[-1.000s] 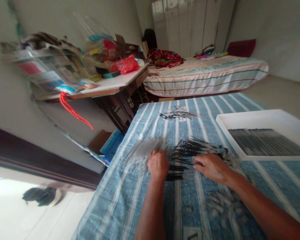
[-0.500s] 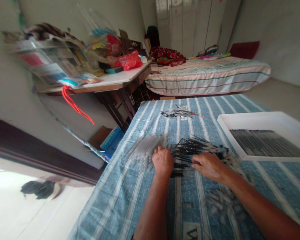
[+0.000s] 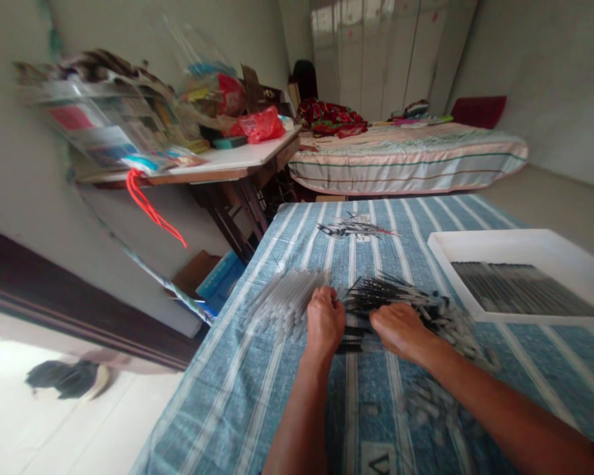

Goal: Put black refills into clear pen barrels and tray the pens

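My left hand is closed at the right edge of a pile of whitish translucent tubes. What its fingers hold is too blurred to make out. Just to the right, my right hand is also closed, fingers curled down in front of a heap of thin black rods with pale ends; its contents are hidden. Between the hands, short dark rods lie on the striped cloth. Small translucent grey pieces, partly under my right forearm, lie nearer to me.
A white tray at the right holds a row of dark, pen-like sticks. Loose thin pieces lie at the far end of the blue striped cloth. A cluttered side table stands left; a bed is behind.
My right hand has moved slightly left, closer to my left hand, and its fingers are more curled. My left hand has shifted a little right. The view has tilted slightly.
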Motion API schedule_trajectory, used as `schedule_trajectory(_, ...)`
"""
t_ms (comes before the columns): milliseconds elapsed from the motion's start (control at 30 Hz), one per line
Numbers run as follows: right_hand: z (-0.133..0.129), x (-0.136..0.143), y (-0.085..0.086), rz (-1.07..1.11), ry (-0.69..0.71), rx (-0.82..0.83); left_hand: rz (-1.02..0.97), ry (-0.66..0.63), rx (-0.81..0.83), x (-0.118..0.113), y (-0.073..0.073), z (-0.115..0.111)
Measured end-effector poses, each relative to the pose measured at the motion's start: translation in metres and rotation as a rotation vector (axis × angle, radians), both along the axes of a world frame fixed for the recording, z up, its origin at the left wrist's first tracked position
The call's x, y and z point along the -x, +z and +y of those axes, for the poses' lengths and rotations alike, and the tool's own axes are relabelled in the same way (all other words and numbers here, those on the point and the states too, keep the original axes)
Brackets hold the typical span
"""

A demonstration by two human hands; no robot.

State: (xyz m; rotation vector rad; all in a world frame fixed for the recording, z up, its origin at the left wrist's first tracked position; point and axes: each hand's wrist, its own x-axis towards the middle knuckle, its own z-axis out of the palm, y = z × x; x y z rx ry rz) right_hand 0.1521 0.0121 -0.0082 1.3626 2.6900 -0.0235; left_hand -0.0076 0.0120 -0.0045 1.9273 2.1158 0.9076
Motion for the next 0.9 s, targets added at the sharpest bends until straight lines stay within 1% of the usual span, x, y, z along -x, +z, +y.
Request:
schedule_trajectory(100, 0.001, -0.007, 0.008, -0.015, -0.013, -0.006, -0.140, -0.153, -0.013, -0.001, 0.002, -0.001)
schedule_trajectory(200, 0.001, -0.021, 0.025, -0.033, -0.057, -0.022, -0.324, -0.334, -0.013, -0.002, 0.003, -0.004)
schedule_trajectory(300, 0.001, -0.039, 0.043, -0.027, -0.061, -0.085, -0.392, -0.434, 0.030, -0.004, 0.005, -0.006)
schedule_trajectory(400, 0.000, -0.054, 0.054, -0.032, -0.038, -0.161, -0.395, -0.500, 0.037, -0.006, 0.006, -0.007)
schedule_trajectory(533, -0.001, -0.061, 0.059, -0.075, 0.018, -0.229, -0.359, -0.573, 0.046, -0.009, 0.006, -0.009)
schedule_trajectory(667, -0.003, -0.060, 0.059, -0.083, 0.092, -0.224, -0.307, -0.615, 0.067, -0.010, 0.004, -0.010)
schedule_trajectory(800, -0.005, -0.061, 0.060, -0.091, 0.151, -0.221, -0.279, -0.665, 0.104, -0.011, 0.006, -0.011)
schedule_trajectory(900, -0.005, -0.063, 0.063, -0.112, 0.215, -0.256, -0.270, -0.751, 0.166, -0.013, 0.009, -0.013)
